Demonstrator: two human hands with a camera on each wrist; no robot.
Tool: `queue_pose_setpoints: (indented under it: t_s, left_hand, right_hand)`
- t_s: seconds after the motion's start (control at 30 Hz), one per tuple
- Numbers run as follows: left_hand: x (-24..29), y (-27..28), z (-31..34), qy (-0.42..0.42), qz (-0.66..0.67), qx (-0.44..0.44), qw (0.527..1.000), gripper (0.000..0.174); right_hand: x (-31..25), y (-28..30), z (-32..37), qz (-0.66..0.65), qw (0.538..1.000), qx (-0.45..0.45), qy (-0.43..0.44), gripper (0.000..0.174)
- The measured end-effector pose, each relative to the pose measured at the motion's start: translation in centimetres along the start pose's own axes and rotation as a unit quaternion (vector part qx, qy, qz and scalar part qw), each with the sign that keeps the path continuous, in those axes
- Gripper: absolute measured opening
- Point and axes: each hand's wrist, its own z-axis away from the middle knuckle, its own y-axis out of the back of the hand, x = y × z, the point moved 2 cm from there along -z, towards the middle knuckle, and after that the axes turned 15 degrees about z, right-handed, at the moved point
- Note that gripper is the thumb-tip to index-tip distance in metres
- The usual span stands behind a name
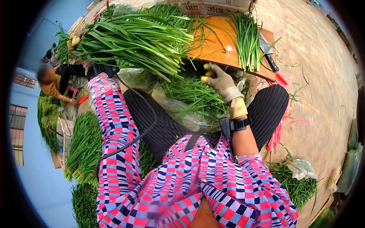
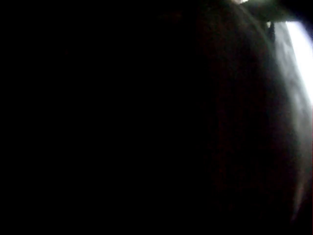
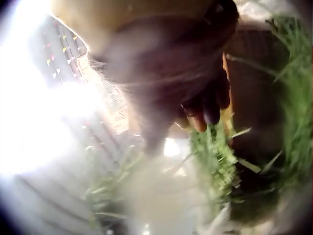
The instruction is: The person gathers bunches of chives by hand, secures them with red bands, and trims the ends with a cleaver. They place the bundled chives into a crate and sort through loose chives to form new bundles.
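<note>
- Green bundle point(image 1: 140, 41): where vs the hands?
- In the left hand point(image 1: 74, 43), fingers curled on the leafy end. Leaves hide most of that hand; left wrist view is nearly black.
- Right hand point(image 1: 221, 82)?
- Gloved, thumb and fingers apart, nothing gripped that I can see. Right wrist view is too blurred to add much.
- Long axis?
- Crosswise, from the left hand towards the right side. Pale stem ends stop ahead-left of the right hand: near, not touching. I'd say that gap is the 1 relation that matters. Left is nearer, being on it; right is on the stem-end side.
- What's around the right hand?
- Orange bench point(image 1: 211, 53) just ahead. 2nd bunch point(image 1: 248, 45) ahead-right on it, stem ends facing the wearer. Knife point(image 1: 269, 57) right of that bunch. Loose greens point(image 1: 195, 93) left of the hand, closer in.
</note>
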Motion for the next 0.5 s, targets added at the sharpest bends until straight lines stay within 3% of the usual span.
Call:
queue_pose_setpoints:
  t_s: [0.03,0.17,0.2,0.3,0.37,0.4,0.43,0.5]
  left_hand:
    - [-0.1,0.2,-0.1,-0.003,0.001,-0.001,1.0,0.042]
    - [-1.7,1.5,-1.0,-0.02,0.017,-0.01,1.0,0.036]
    - [-2.1,1.8,-0.9,-0.023,0.017,-0.017,0.999,0.035]
    - [-0.8,3.5,-1.2,-0.021,-0.008,-0.053,0.998,0.032]
    - [0.2,3.8,-0.8,-0.025,-0.051,-0.044,0.997,0.03]
    - [-0.8,1.7,0.2,-0.027,-0.082,0.013,0.996,0.03]
    - [-1.8,-0.5,1.3,-0.026,-0.111,0.07,0.991,0.03]
    - [-2.2,-1.3,2.1,-0.023,-0.136,0.18,0.974,0.029]
  right_hand:
    - [-4.6,0.7,0.3,-0.142,0.99,-0.012,-0.012,0.052]
    - [-11.9,-0.6,-0.4,-0.346,0.938,-0.011,0.029,0.046]
    - [-11.4,-1.4,-1.1,-0.33,0.942,0.052,0.03,0.039]
    - [-7.7,0.9,-1.9,-0.488,0.861,0.143,-0.002,0.036]
    - [-6.0,3.9,-0.4,-0.433,0.876,0.205,-0.055,0.029]
    - [-4.0,4.9,-0.1,-0.297,0.942,0.124,-0.097,0.028]
    - [-2.0,5.0,0.2,-0.151,0.979,0.042,-0.133,0.027]
    - [-3.2,4.2,1.6,-0.005,0.996,0.088,-0.033,0.035]
